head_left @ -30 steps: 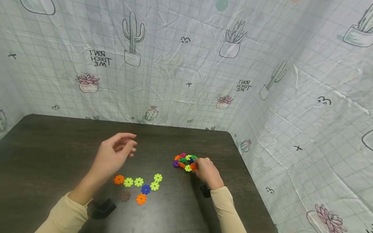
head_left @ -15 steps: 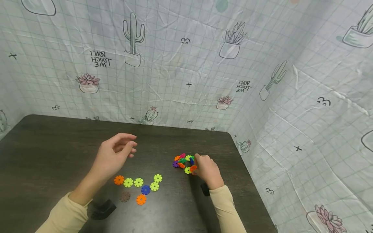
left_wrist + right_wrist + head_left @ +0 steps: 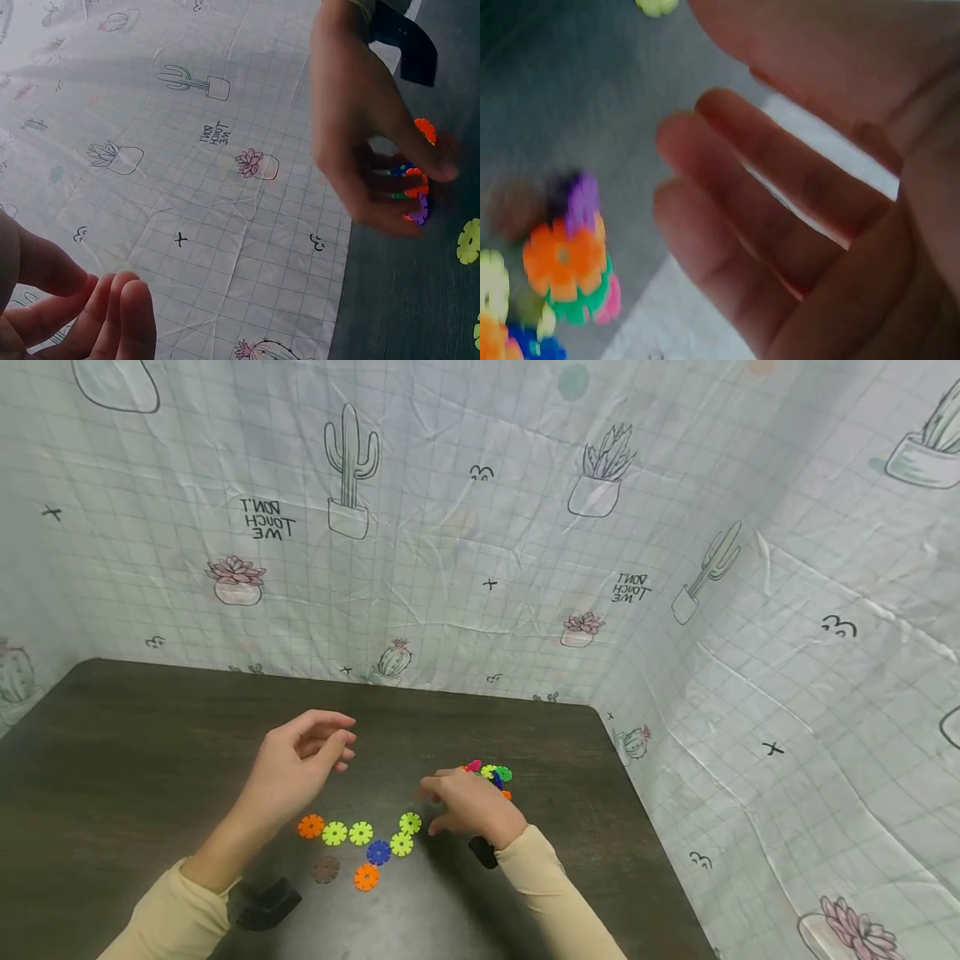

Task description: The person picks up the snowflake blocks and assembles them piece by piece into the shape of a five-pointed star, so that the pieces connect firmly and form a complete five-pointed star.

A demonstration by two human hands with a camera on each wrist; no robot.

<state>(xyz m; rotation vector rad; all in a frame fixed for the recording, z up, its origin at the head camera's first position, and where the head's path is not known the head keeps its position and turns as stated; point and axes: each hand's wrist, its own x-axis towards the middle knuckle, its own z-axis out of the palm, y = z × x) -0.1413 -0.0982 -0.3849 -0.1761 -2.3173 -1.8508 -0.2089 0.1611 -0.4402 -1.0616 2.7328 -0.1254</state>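
My right hand (image 3: pixel 476 806) hangs over the table between a ring of joined notched plastic discs (image 3: pixel 504 774) and the loose discs. Its fingers are spread and hold nothing, as the right wrist view also shows. In the head view this hand partly hides the ring; orange (image 3: pixel 564 259), green and purple discs of it appear in the right wrist view. My left hand (image 3: pixel 296 768) hovers above the table at left, fingers loosely bent, with nothing in them. Below it lie loose discs: orange (image 3: pixel 311 826), lime (image 3: pixel 361 833), blue (image 3: pixel 378 852) and brown (image 3: pixel 326 869).
More lime discs (image 3: pixel 401 843) lie just left of the right hand, and a second orange disc (image 3: pixel 366 877) is nearer the front. Behind the dark table (image 3: pixel 187 710) hangs a cactus-print curtain (image 3: pixel 450 543). A black device (image 3: pixel 270 906) sits under the left wrist.
My right hand has let go of the disc ring and moved left, toward the loose discs. The left hand stays nearly where it was; the head view has shifted slightly.
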